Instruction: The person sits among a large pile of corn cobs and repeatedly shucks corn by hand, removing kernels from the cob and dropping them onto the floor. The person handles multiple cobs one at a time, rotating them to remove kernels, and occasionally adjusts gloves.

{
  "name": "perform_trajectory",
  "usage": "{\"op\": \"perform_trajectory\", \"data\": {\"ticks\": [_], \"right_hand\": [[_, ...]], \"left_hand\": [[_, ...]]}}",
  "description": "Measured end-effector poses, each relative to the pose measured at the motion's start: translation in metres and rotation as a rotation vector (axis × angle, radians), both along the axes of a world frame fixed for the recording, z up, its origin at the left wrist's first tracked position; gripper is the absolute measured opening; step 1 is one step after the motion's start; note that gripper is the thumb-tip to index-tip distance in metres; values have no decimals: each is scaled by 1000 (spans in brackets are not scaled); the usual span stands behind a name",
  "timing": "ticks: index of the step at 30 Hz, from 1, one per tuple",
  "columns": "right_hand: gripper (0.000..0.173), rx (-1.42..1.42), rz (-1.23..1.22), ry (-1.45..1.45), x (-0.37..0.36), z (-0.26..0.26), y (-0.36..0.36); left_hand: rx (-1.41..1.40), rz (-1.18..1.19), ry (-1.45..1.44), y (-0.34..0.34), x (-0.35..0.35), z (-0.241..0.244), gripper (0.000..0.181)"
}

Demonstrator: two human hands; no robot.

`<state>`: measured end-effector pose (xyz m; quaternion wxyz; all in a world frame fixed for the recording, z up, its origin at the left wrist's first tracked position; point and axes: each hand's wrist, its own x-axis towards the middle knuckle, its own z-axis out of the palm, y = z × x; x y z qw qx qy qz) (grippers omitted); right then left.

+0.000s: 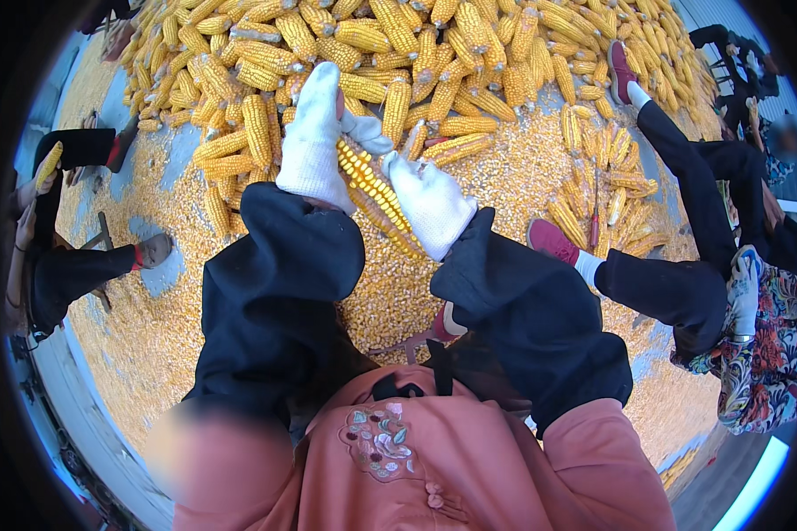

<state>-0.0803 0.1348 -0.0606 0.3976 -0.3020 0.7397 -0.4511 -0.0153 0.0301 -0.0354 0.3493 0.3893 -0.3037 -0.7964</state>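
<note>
A partly shelled ear of corn (pixel 380 189) slants down to the right between my gloved hands, with a brownish strip along its lower side. My left hand (pixel 318 136), in a white knitted glove, is at its upper end; the fingers point up and the thumb reaches over the ear. Against the ear's right side, my right hand (pixel 431 202) is curled in a matching glove, fingertips close to the left thumb. Part of the grip is hidden by the gloves. Loose kernels (pixel 395 292) cover the ground below.
A large heap of corn ears (pixel 385 40) rises ahead. On the right, stripped or partly stripped ears (pixel 614 179) lie beside a red-handled tool (pixel 594 229). A co-worker's red shoe (pixel 553 240) rests near them. Other people sit at both sides, one holding an ear (pixel 50 162).
</note>
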Motion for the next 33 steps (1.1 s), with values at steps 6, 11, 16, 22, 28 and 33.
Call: {"op": "perform_trajectory", "data": {"ticks": [6,11,16,22,28,33], "right_hand": [[27,-1,89,243,-11,-18,-1],[25,13,329,590,-17,-10,1],[31,-395,545,608,-17,-10,2],[29,-222,321,199,-4,11,0],[30,97,355,453,-10,2,0],[35,-301,388,101,-11,-9,8]], "left_hand": [[-117,5,27,-4,1,-6,35],[19,21,90,-1,4,0,34],[-7,0,15,0,2,6,35],[-278,-182,-80,13,2,-19,56],[-29,-141,-17,12,-2,-15,48],[198,14,-7,4,0,7,42]]}}
